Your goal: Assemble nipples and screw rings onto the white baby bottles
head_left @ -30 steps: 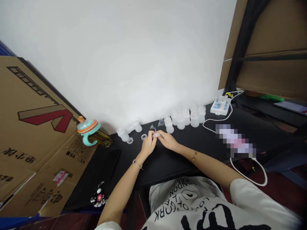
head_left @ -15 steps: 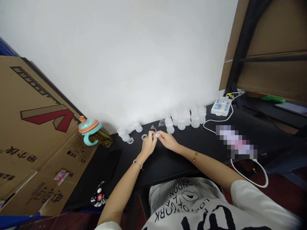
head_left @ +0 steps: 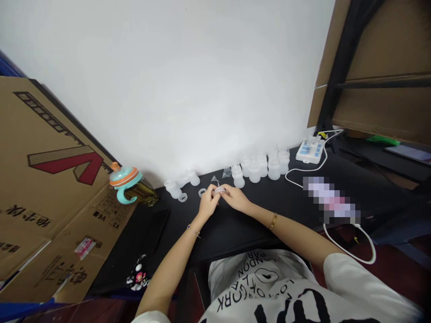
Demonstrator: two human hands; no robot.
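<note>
Both my hands meet over the dark table, pinching a whitish bottle collar ring (head_left: 220,190) between their fingertips. My left hand (head_left: 208,202) grips its left side and my right hand (head_left: 236,198) its right. Just behind the ring shows a clear nipple (head_left: 214,178); whether it touches the ring I cannot tell. A loose collar ring (head_left: 202,193) lies close to my left hand, another ring (head_left: 182,197) farther left. Beyond my right fingers are more clear nipples (head_left: 227,172) and an upright baby bottle (head_left: 238,176) with a nipple on top.
Several capped bottles (head_left: 274,168) stand along the wall at right; several open bottles (head_left: 173,190) are at left. A tea jug (head_left: 136,186), a dark phone (head_left: 158,229) and a cardboard box (head_left: 63,179) sit left. A power strip (head_left: 310,150) with a white cable lies right.
My fingers have closed in further around the collar ring, and the ring has tilted slightly. The bottles and loose rings stay where they were.
</note>
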